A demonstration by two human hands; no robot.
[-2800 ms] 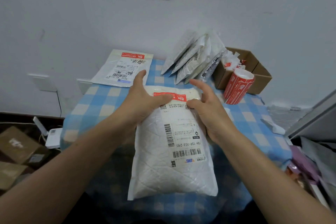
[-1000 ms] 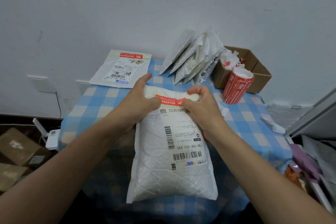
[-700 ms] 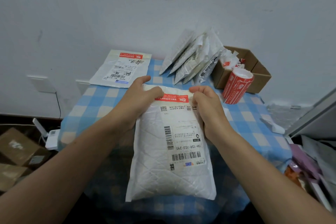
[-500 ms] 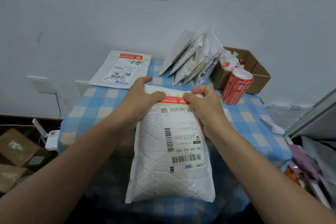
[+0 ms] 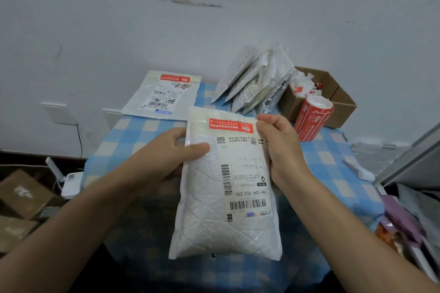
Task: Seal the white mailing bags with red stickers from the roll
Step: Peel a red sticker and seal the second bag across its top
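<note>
A padded white mailing bag (image 5: 209, 216) with a shipping label lies lengthwise in front of me on the blue-checked table (image 5: 123, 135). A red sticker (image 5: 230, 125) runs across its top flap. My left hand (image 5: 173, 152) grips the bag's left edge, thumb on top. My right hand (image 5: 278, 143) holds the right edge near the sticker's end, fingers curled round it. The red sticker roll (image 5: 313, 118) stands at the right. Another white bag (image 5: 164, 96) with a red sticker lies flat at the back left.
Several more bags (image 5: 252, 78) lean against the wall at the back. A cardboard box (image 5: 333, 100) with crumpled paper stands behind the roll. A small white object (image 5: 359, 169) lies near the table's right edge. Cartons sit on the floor at left.
Both hands pressed along the sticker on the top flap earlier. Now they have shifted to the bag's side edges and the flap stands uncovered, with the bag lifted slightly.
</note>
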